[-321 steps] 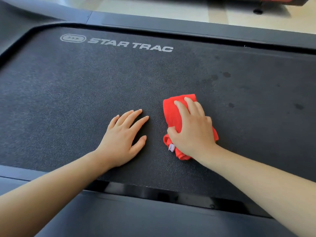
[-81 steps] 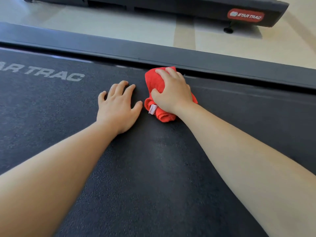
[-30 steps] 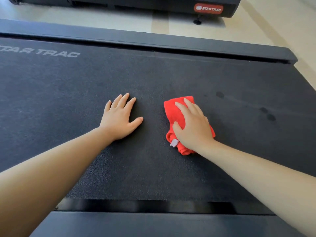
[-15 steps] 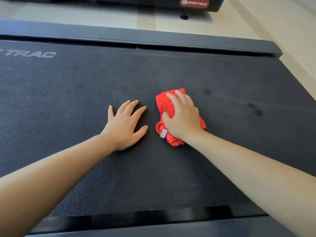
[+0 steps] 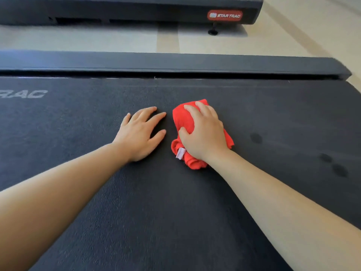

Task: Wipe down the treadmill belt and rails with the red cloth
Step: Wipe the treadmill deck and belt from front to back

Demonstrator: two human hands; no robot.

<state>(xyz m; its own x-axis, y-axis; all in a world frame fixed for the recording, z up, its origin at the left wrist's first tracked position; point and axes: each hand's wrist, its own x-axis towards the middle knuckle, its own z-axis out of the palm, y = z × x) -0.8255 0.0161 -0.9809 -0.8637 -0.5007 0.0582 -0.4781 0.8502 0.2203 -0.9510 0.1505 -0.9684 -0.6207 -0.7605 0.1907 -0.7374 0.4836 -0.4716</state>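
The dark textured treadmill belt [image 5: 78,122] fills most of the view, with its far rail [image 5: 175,62] running across behind it. A bunched red cloth [image 5: 181,119] with a small white tag lies on the belt near the middle. My right hand [image 5: 205,133] presses down on the cloth, fingers curled over its top. Just left of the cloth, my left hand [image 5: 140,133] rests flat on the belt with fingers spread, holding nothing.
Dark round spots [image 5: 256,138] mark the belt to the right of the cloth. Beyond the far rail is pale floor [image 5: 97,40] and a second treadmill base [image 5: 136,10] with a red logo badge. The belt's right end [image 5: 351,89] meets the floor.
Both hands and the cloth have slid farther across the belt toward the far rail. The near rail has dropped out of view and the second treadmill shows more.
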